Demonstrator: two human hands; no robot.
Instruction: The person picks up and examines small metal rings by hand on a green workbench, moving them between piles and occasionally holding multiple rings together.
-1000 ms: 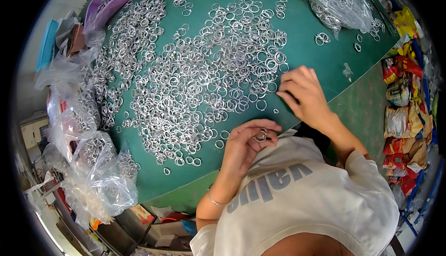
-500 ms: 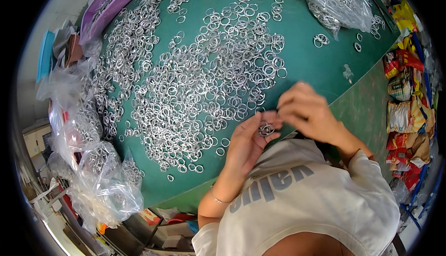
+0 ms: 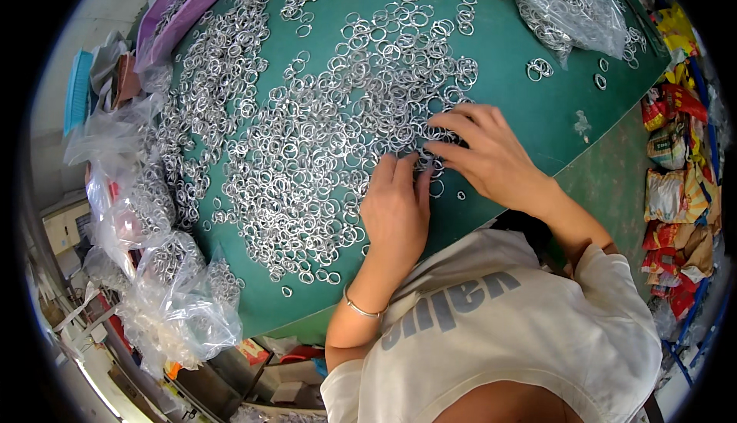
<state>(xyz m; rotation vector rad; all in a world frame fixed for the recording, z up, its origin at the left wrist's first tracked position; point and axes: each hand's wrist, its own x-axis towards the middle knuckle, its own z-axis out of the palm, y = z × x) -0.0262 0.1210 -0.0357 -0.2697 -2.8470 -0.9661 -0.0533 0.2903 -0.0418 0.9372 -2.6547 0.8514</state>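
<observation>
Many loose silver metal rings (image 3: 307, 154) lie in a broad heap on the green table (image 3: 530, 116). At the heap's near right edge, my left hand (image 3: 395, 212) rests palm down, its fingertips among the rings and its thumb apart from the fingers. My right hand (image 3: 491, 158) comes in from the right, fingers spread and bent, tips touching the rings just beyond the left hand. Between the two hands a few rings show. What lies under the fingertips is hidden. One small ring (image 3: 461, 195) sits alone below the right hand.
A second band of rings (image 3: 219, 77) runs along the left. Clear plastic bags of rings stand at the left edge (image 3: 184, 300) and far right (image 3: 572, 8). A purple bin (image 3: 180, 8) is at the far left. Colourful packages (image 3: 672, 193) line the right beyond the table edge.
Both hands have moved away from my body onto the heap. The left hand has turned from palm up with rings in it to palm down; those rings no longer show in it.
</observation>
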